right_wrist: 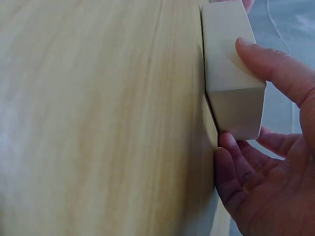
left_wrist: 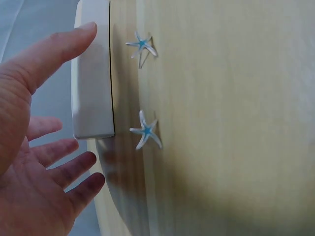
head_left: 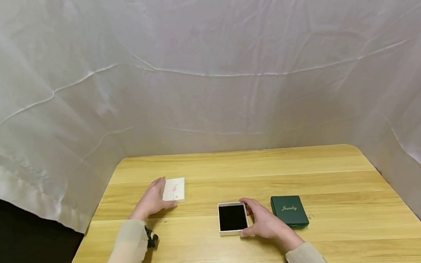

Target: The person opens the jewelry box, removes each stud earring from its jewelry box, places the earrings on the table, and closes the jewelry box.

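A white box lid [head_left: 174,190] with pink writing lies at the left of the table. Beside it is my left hand [head_left: 152,199], thumb at the lid's near side and fingers spread loosely, as the left wrist view shows. Two small starfish earrings, one starfish [left_wrist: 142,45] above the other starfish [left_wrist: 146,131] in that view, lie by the lid. An open white box [head_left: 234,232] with a black pad [head_left: 232,217] sits near the middle. My right hand [head_left: 262,219] holds its right side, thumb on the near wall [right_wrist: 229,64] and a fingertip at the far corner.
A dark green box [head_left: 289,211] marked "Jewelry" sits just right of my right hand. Pale cloth [head_left: 230,104] hangs behind and beside the wooden table [head_left: 215,258]. The table's left edge drops to a dark area [head_left: 12,248].
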`<action>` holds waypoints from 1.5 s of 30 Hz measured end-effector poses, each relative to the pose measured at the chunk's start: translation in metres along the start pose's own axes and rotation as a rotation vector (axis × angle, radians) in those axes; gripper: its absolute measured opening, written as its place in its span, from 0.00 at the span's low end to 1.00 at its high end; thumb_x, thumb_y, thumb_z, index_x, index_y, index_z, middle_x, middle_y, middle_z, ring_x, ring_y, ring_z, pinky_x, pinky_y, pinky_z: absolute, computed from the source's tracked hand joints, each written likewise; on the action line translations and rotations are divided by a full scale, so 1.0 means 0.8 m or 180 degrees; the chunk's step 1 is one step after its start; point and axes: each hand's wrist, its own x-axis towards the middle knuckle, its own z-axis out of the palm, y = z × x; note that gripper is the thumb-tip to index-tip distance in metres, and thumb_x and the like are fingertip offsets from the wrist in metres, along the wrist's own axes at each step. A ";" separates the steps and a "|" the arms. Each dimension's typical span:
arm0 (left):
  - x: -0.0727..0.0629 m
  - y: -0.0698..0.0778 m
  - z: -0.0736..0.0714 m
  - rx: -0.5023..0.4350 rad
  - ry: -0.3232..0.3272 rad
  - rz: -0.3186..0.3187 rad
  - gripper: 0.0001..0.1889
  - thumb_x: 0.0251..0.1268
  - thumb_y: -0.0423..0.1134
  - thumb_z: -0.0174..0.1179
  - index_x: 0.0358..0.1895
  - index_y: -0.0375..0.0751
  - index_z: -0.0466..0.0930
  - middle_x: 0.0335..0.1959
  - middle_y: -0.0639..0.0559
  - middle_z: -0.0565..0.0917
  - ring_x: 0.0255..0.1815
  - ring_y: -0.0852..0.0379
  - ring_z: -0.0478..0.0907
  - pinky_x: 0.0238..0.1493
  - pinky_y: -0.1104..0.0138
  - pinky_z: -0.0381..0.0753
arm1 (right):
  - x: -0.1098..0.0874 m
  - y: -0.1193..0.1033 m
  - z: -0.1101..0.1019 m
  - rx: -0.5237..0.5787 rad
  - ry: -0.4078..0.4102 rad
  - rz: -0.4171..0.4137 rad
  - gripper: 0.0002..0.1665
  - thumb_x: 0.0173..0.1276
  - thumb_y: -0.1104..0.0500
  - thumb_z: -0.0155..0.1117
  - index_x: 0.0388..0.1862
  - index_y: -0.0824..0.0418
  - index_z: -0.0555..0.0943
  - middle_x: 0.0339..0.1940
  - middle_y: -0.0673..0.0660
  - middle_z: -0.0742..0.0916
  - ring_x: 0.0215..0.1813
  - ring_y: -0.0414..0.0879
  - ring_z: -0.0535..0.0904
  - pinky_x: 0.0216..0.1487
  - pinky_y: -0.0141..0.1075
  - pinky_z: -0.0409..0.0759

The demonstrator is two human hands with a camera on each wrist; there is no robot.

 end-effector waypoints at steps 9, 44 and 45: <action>0.001 -0.001 0.001 0.0038 -0.0048 0.0020 0.54 0.48 0.42 0.77 0.73 0.23 0.53 0.73 0.25 0.54 0.72 0.29 0.53 0.69 0.40 0.55 | 0.001 0.003 0.001 -0.0020 -0.0026 -0.0010 0.56 0.47 0.53 0.83 0.72 0.62 0.63 0.56 0.57 0.76 0.53 0.52 0.72 0.54 0.51 0.71; -0.003 0.014 -0.001 0.0189 0.0164 -0.0019 0.50 0.41 0.52 0.80 0.65 0.22 0.69 0.62 0.31 0.71 0.60 0.35 0.70 0.62 0.45 0.69 | 0.001 -0.005 -0.002 -0.0062 -0.0010 -0.0065 0.60 0.46 0.51 0.83 0.73 0.65 0.62 0.57 0.60 0.76 0.54 0.53 0.72 0.53 0.52 0.72; -0.004 0.016 -0.001 0.0182 0.0174 -0.0008 0.50 0.41 0.52 0.80 0.64 0.23 0.69 0.62 0.32 0.71 0.60 0.35 0.70 0.62 0.45 0.69 | 0.001 -0.005 -0.002 -0.0045 -0.0016 -0.0057 0.61 0.46 0.50 0.83 0.74 0.65 0.61 0.58 0.60 0.76 0.54 0.53 0.71 0.54 0.52 0.72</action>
